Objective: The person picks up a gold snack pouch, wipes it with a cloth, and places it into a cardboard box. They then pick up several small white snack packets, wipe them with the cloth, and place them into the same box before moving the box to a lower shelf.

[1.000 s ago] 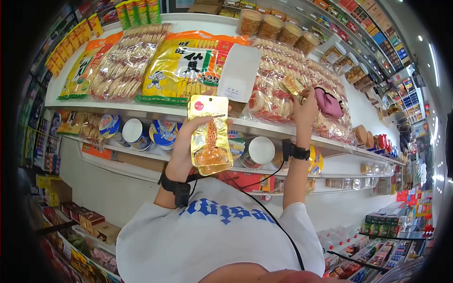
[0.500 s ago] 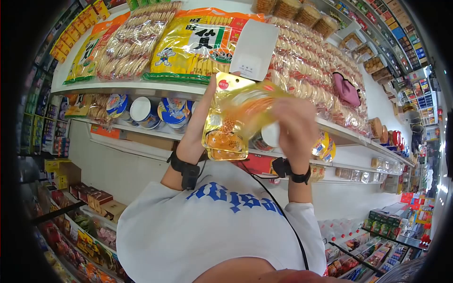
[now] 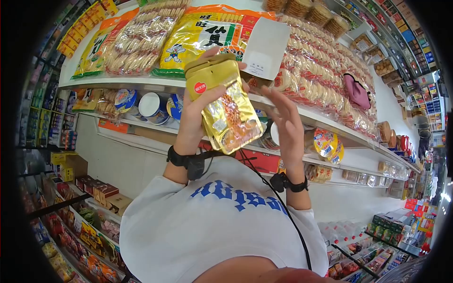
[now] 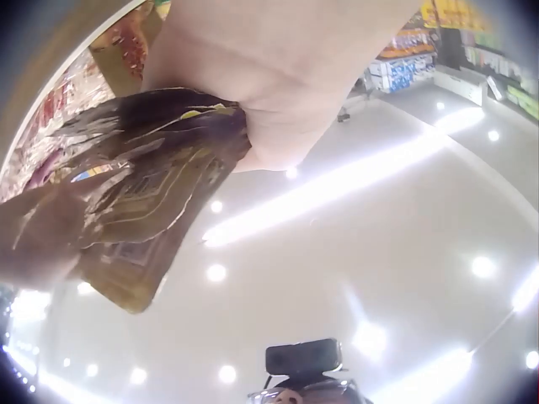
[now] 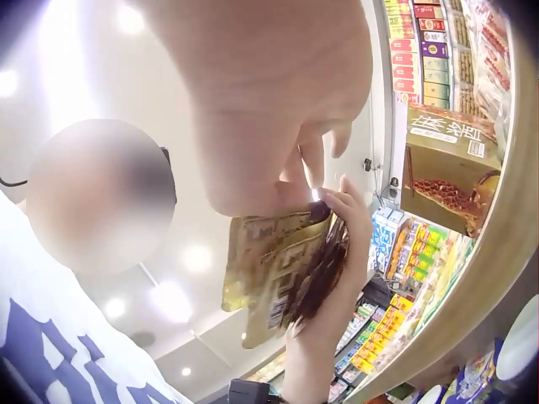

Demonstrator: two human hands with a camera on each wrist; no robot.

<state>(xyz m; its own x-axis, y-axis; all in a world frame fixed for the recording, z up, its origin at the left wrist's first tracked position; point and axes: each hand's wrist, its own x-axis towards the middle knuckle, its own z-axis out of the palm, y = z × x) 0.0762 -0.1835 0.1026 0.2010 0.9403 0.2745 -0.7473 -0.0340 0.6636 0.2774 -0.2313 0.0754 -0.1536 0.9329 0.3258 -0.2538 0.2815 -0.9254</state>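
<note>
My left hand [image 3: 191,111] grips a small stack of gold snack pouches [image 3: 236,118], slightly fanned, its thumb lying across their front. The front pouch carries a food picture, and a red round mark shows on the one behind. Just right of the stack, my right hand [image 3: 290,125] is held up with its fingers loosely extended and nothing in them. In the left wrist view the layered edges of the pouches [image 4: 160,202] run out from the left palm [image 4: 253,76]. The right wrist view shows the pouches [image 5: 278,269] beyond the right hand [image 5: 278,101].
On the shelf ahead lie a yellow rice-cracker bag [image 3: 193,40], clear packs of round crackers [image 3: 316,70], a cardboard box with a white flap [image 3: 266,47] and a pink pouch [image 3: 356,92]. Tub-shaped packs [image 3: 325,144] stand on the shelf below, whose edge runs close behind my hands.
My right hand came from over the cracker packs to the left hand with a gold pouch and now is free of it. The left hand's stack has tilted and fanned out.
</note>
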